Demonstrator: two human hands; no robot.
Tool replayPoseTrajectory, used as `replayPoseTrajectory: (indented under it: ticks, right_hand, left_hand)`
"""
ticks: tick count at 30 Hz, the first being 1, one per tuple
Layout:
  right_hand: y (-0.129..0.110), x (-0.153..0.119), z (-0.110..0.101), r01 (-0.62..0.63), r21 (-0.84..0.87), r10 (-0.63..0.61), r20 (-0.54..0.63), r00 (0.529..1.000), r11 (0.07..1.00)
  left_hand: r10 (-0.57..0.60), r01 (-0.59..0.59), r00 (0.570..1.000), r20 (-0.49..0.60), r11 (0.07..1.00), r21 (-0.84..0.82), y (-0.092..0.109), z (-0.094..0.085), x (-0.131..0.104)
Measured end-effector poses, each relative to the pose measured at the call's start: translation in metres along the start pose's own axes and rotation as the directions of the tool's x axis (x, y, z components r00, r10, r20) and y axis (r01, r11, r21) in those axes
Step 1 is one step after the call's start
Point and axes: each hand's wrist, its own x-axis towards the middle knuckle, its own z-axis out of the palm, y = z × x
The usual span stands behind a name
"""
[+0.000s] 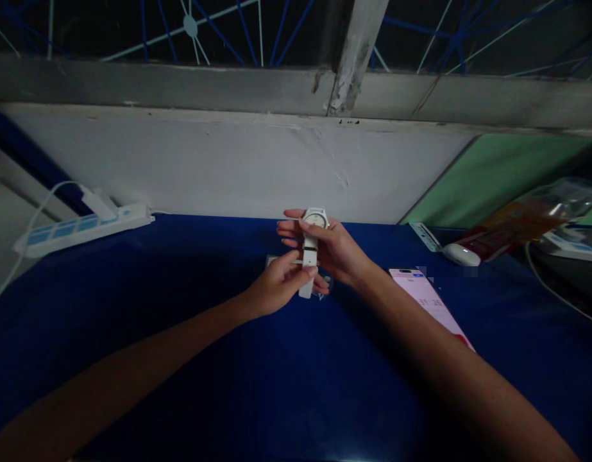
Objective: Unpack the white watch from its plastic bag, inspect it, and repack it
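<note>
A white wristwatch (316,219) with a round dial is held up over the blue table, its white strap hanging down toward me. My right hand (341,251) grips it near the dial, thumb across the front and the other fingers behind. Lower down, my left hand (281,282) pinches the strap between thumb and fingers. Behind the hands, a small clear object (328,282) lies on the table, partly covered, and I cannot make out its kind.
A phone (433,305) with a lit screen lies right of my hands on the blue table (296,398). Farther right are a white rounded case (462,255) and a plastic package (521,215). A power strip (84,229) with a plugged-in charger stands at the left, before the white wall.
</note>
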Motion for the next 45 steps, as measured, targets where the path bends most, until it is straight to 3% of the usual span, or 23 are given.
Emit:
replayPoseTrajectory:
  ticks: [3,9,17,28,33,37,39,45]
  right_hand:
    - [0.006,-0.001,-0.004,-0.053,-0.037,0.052,-0.01,0.999,0.998]
    - [0.009,-0.001,-0.011,-0.21,0.151,0.201,0.071,0.977,0.966]
    - [0.009,-0.002,-0.014,-0.333,0.207,0.31,0.138,0.941,0.92]
    - [0.0,-0.001,-0.012,-0.332,0.229,0.321,0.084,0.943,0.915]
    - [-0.004,0.002,-0.019,-0.181,0.15,0.186,-0.02,0.982,0.972]
    - [0.001,0.003,-0.019,-0.019,0.099,0.032,-0.134,0.99,0.995]
    - [0.005,0.002,-0.016,-0.026,0.09,0.037,-0.119,0.992,0.996]
    - [0.01,-0.002,-0.01,-0.2,0.092,0.195,0.063,0.979,0.976]
  left_hand:
    - [-0.122,0.13,0.991,0.058,0.981,-0.145,-0.001,0.001,0.0]
    - [-0.289,0.291,0.955,0.067,0.869,-0.4,-0.005,0.002,-0.004]
    - [-0.41,0.423,0.903,0.133,0.786,-0.451,-0.002,0.004,-0.007]
    - [-0.403,0.401,0.911,0.084,0.823,-0.401,0.003,-0.002,-0.007]
    - [-0.291,0.269,0.957,0.0,0.887,-0.376,0.012,-0.008,-0.005]
    - [-0.283,0.274,0.958,0.04,0.873,-0.403,0.015,-0.009,-0.004]
    - [-0.285,0.291,0.955,0.081,0.854,-0.432,0.012,-0.008,-0.005]
    - [-0.315,0.342,0.939,0.138,0.816,-0.466,-0.005,-0.004,-0.01]
